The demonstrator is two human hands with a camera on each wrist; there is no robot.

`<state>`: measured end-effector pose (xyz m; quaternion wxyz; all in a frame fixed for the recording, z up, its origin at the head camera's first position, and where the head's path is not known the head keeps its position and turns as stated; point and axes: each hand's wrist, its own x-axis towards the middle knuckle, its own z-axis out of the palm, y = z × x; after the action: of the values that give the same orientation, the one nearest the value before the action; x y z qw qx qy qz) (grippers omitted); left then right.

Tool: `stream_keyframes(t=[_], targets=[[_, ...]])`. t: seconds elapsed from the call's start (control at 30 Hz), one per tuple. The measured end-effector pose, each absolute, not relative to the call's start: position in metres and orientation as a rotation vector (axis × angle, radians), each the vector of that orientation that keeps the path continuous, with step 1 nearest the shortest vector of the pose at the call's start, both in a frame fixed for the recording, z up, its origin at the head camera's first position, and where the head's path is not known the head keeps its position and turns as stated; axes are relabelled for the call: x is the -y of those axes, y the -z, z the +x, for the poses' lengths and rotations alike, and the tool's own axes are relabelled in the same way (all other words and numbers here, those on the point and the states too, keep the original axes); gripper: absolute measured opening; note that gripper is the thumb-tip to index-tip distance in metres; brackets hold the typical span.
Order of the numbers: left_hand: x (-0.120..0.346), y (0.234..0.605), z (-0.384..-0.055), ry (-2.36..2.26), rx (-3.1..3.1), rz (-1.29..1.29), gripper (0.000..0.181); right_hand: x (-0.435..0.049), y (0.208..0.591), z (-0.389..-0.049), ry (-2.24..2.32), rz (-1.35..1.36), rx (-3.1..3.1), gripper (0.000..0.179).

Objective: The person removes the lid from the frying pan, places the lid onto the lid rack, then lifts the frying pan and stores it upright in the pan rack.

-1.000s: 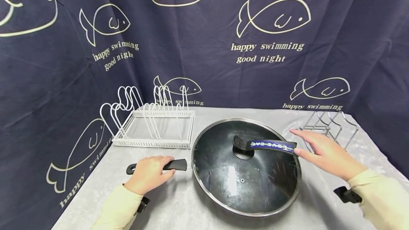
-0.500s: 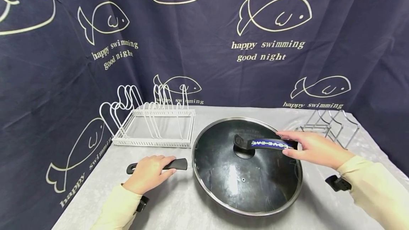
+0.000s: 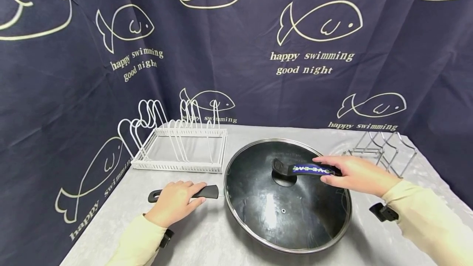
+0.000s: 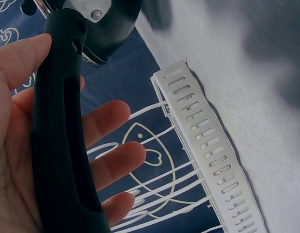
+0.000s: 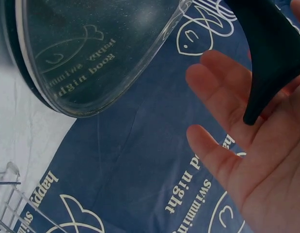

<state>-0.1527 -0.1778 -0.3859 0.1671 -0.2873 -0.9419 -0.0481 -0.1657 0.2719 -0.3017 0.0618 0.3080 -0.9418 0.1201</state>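
A frying pan with a black handle (image 3: pixel 206 192) stands at the centre, its body mostly hidden under a glass lid (image 3: pixel 255 216) with a metal rim. My left hand (image 3: pixel 173 206) grips the pan handle from above. In the left wrist view, the thumb and fingers lie on opposite sides of that handle (image 4: pixel 57 131). Across the lid runs a black lid handle (image 3: pixel 310 170) with a blue lettered strip. My right hand (image 3: pixel 356 175) is around this handle's free end, fingers spread. The right wrist view shows the dark lid handle (image 5: pixel 273 53) close over the palm, fingers loosely extended.
A white wire rack (image 3: pixel 177 166) stands behind the left hand, near the pan. A smaller silver wire rack (image 3: pixel 397 151) is at the back right, beyond the right hand. A dark blue fish-print curtain (image 3: pixel 236 65) closes off the back and sides of the grey table (image 3: pixel 207 237).
My right hand has moved left from the tip of the lid handle to over its free end. The left hand stays at the pan handle; pan and lid have not moved.
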Motion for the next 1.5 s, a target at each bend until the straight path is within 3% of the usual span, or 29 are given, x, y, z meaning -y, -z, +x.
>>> stream_keyframes(t=[1.2,1.5], targets=[[0.179,0.389,-0.151,0.123,2.641,-0.829,0.038,-0.246,0.298,-0.181,-0.365,1.071,2.979,0.041],[0.177,0.388,-0.15,0.111,2.649,-0.789,0.038,-0.241,0.301,-0.183,-0.352,0.973,2.981,0.044]])
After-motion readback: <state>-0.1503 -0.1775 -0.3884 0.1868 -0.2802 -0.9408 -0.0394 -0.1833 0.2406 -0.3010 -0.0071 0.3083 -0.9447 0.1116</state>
